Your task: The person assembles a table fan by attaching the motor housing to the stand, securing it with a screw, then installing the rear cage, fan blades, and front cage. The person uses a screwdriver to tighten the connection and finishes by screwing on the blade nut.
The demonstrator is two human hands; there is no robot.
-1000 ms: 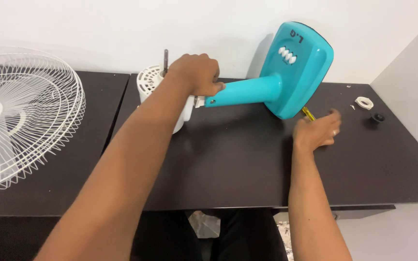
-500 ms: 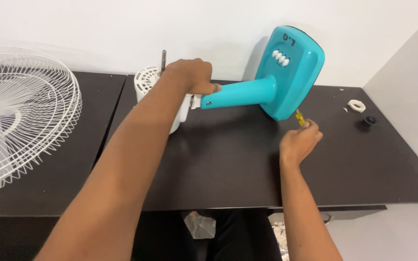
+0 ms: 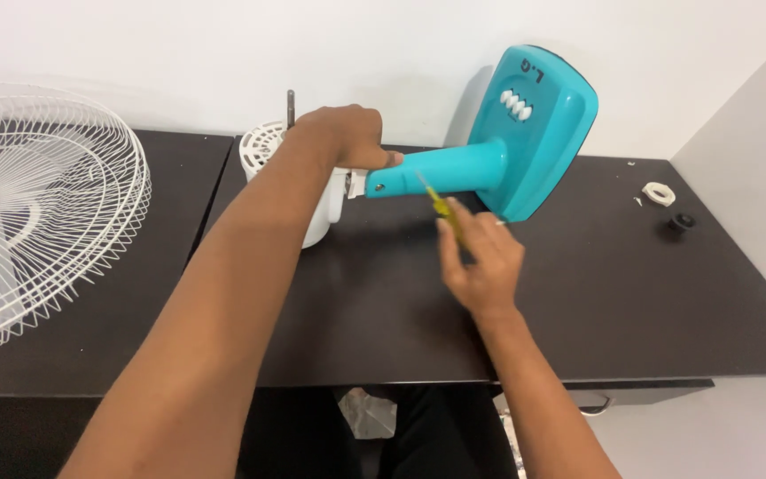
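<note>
A turquoise fan stand (image 3: pixel 525 133) lies on its side on the dark table (image 3: pixel 649 293), its base tilted up against the wall. Its neck joins a white motor housing (image 3: pixel 263 151) with a bare metal shaft sticking up. My left hand (image 3: pixel 343 137) grips the joint between the housing and the turquoise neck. My right hand (image 3: pixel 480 257) holds a yellow-handled screwdriver (image 3: pixel 441 208), its tip pointing up-left toward the neck near a small screw hole.
A white wire fan grille (image 3: pixel 37 213) lies on the left table section. At the far right sit a white ring nut (image 3: pixel 660 192) and a small black cap (image 3: pixel 682 221). A white wall stands behind and to the right.
My right hand picked up the screwdriver from beside the stand's base and moved left, bringing it up to the turquoise neck. My left hand kept its grip.
</note>
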